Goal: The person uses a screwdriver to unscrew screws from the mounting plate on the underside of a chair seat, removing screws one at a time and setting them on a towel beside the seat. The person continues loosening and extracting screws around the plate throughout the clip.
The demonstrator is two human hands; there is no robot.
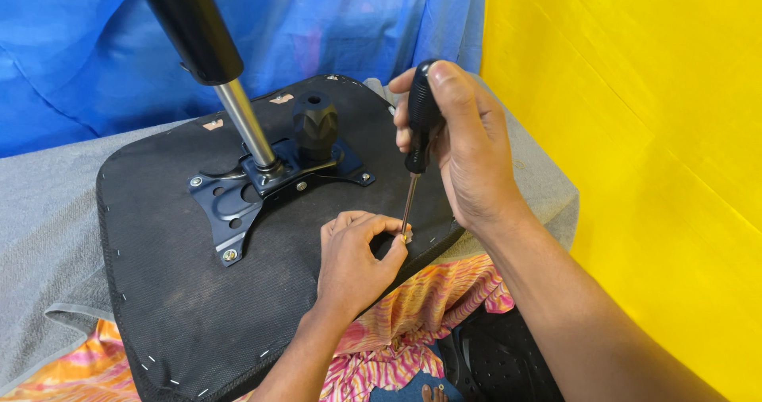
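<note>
While the right hand [468,144] grips the black ribbed handle of a slim steel-shafted screwdriver [418,136] and holds it nearly upright, the left hand [353,259] rests on the upturned black fabric-covered chair seat [182,307], its thumb and forefinger pinched around the tool's tip close to the seat's near edge. Whatever small fastener sits under that pinch is hidden by the fingers, so I cannot tell whether it is a screw or a staple. The step in hand looks like seating or driving a fastener at the seat's rim, with the left hand steadying the tip. The next move would call for keeping the shaft square to the surface and pressing down, so the tip does not skid toward the fingers. Farther back, the black metal mounting plate [238,203] lies bolted to the seat, carrying a black knob [315,124] and the shiny gas-lift column [238,108] rising up-left. A grey cloth [48,227] lies beneath the seat.
</note>
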